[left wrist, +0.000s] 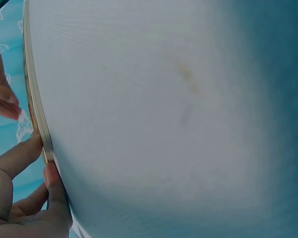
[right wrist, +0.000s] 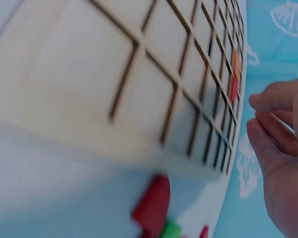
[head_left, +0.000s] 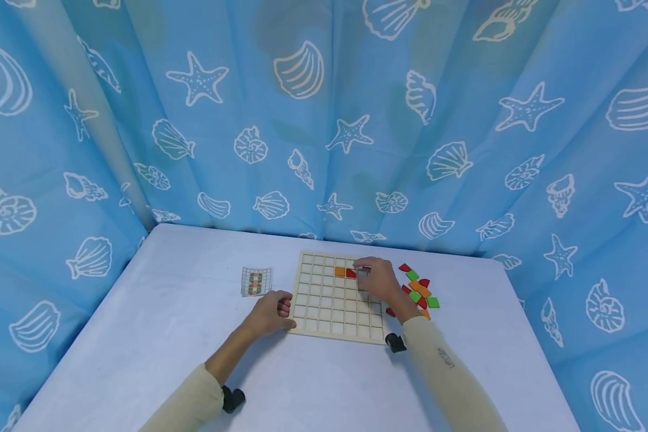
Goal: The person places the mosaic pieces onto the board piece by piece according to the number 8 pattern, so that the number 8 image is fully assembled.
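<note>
A pale wooden grid board [head_left: 324, 327] lies on the table. My left hand [head_left: 269, 313] holds its left edge; the left wrist view shows thumb and finger against the rim [left wrist: 39, 114]. Over the upper right of the board is my right hand [head_left: 379, 279], bent at the fingers. The right wrist view shows a small gap between its thumb [right wrist: 258, 136] and forefinger, with no piece visible there. An orange square [head_left: 340, 272] and a red piece [head_left: 351, 273] sit side by side in upper cells, just left of the right fingertips.
Loose red, green and orange pieces, including a green one [head_left: 433, 302], lie in a pile right of the board. A paper card [head_left: 256, 282] with a coloured grid pattern rests to its left. Behind the table hangs a blue shell-print curtain [head_left: 356, 180].
</note>
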The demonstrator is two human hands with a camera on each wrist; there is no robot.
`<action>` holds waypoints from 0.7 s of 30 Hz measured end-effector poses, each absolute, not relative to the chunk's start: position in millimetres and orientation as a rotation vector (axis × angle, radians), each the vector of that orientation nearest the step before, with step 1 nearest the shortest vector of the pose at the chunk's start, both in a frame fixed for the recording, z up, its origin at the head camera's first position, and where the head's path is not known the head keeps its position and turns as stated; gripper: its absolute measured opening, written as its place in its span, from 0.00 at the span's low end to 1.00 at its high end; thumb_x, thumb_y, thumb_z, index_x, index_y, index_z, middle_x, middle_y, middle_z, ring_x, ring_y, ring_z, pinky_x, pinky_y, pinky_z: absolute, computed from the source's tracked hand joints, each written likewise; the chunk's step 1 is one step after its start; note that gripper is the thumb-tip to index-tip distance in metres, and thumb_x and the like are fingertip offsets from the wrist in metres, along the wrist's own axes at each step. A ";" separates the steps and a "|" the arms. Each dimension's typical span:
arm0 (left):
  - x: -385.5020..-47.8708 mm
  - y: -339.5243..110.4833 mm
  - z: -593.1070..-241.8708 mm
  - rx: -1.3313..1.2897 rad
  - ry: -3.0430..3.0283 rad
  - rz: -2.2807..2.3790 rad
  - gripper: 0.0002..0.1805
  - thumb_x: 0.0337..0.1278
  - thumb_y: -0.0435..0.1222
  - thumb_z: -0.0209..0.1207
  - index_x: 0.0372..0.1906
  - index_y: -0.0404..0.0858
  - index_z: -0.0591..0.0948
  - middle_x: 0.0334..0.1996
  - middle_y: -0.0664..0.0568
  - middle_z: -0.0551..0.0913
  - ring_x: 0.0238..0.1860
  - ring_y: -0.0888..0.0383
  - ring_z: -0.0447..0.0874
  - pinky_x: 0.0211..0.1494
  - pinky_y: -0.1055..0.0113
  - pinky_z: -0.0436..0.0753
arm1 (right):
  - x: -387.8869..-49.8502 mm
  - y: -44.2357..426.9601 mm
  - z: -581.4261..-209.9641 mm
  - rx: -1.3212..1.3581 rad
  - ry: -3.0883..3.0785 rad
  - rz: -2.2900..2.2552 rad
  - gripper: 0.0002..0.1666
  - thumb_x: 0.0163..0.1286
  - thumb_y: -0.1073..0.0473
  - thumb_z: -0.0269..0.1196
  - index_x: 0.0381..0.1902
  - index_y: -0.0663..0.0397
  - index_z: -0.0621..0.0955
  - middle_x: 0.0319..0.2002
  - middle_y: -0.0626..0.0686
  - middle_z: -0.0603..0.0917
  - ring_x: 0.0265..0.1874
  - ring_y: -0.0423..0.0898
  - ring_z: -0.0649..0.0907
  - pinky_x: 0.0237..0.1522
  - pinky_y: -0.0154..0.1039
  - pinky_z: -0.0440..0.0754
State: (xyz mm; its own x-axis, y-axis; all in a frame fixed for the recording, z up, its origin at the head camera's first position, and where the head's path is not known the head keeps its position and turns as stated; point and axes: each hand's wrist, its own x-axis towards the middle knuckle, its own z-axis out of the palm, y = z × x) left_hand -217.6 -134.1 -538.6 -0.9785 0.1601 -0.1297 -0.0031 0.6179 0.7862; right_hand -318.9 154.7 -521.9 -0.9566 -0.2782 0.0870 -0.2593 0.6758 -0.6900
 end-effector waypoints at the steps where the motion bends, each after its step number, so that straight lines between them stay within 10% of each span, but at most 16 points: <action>1: -217.4 -134.0 -539.1 0.131 2.657 1.288 0.37 0.39 0.30 0.76 0.60 0.28 0.74 0.41 0.49 0.76 0.40 0.56 0.75 0.48 0.60 0.76 | -319.3 159.8 -520.3 -0.447 2.875 -1.186 0.18 0.62 0.67 0.65 0.52 0.60 0.84 0.53 0.57 0.82 0.53 0.55 0.81 0.53 0.50 0.78; 21: -218.2 -134.3 -539.9 0.148 2.652 1.300 0.37 0.39 0.29 0.76 0.59 0.28 0.75 0.39 0.50 0.76 0.39 0.56 0.74 0.46 0.61 0.76 | -320.5 257.2 -538.5 0.125 2.991 -1.030 0.26 0.64 0.61 0.67 0.59 0.60 0.76 0.56 0.62 0.77 0.54 0.59 0.74 0.53 0.52 0.79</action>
State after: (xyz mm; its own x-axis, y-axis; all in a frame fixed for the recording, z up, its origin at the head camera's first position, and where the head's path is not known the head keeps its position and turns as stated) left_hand -218.2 -134.3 -539.9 -0.9781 0.1698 -0.1205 0.0087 0.6116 0.7911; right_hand -320.5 257.2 -538.5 -0.9966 0.0827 -0.0024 0.0666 0.7852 -0.6156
